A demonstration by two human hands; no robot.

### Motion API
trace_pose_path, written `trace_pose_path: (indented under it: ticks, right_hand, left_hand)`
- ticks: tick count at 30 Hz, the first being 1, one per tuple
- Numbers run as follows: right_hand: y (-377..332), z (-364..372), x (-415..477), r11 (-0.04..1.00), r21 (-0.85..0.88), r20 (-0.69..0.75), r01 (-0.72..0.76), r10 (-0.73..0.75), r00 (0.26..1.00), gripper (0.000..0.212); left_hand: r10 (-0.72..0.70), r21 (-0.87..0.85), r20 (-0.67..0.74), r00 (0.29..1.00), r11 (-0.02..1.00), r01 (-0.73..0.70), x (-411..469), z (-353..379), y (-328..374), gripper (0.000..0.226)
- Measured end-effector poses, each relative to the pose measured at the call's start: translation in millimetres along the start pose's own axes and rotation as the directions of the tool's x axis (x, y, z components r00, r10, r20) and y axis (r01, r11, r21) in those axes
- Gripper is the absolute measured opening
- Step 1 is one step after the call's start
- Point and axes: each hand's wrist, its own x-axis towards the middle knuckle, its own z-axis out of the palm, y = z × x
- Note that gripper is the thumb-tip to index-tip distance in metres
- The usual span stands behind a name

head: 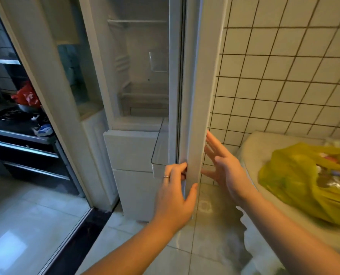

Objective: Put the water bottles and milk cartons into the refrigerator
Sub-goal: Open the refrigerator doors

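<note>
The white refrigerator (137, 80) stands open ahead, its shelves bare. Its door (199, 86) is swung out toward me, seen edge-on. My left hand (175, 191) grips the door's edge low down, fingers curled round the inner side and thumb on the outer face. My right hand (224, 167) lies flat with straight, spread fingers against the door's outer side. A yellow plastic bag (304, 181) with packaged items inside lies on the white surface at the right. No water bottles or milk cartons can be made out plainly.
A clear door bin (159, 143) sticks out at the door's inner side. White tiled wall (284, 66) runs behind the door. At the left a sliding doorway opens onto a dark kitchen counter (16, 120) with a red bag (26, 95). Pale floor tiles lie below.
</note>
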Motion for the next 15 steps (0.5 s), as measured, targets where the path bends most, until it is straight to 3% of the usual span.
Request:
trace_pose_path:
  ticks: [6,15]
  right_hand:
    - [12.5,-65.6,-42.4,0.996,0.064,-0.045,-0.06,0.063,0.997,0.052]
    - [19.2,-152.4,-80.4,0.983,0.089,-0.121,-0.162,0.172,0.978,0.042]
  left_hand:
    - [-0.023,-0.01,0.137,0.99,1.0,0.024,-12.1,71.0,31.2,0.066]
    - [-0.166,0.055,0.319,0.933,0.986,0.156,-22.2,168.4,79.8,0.085]
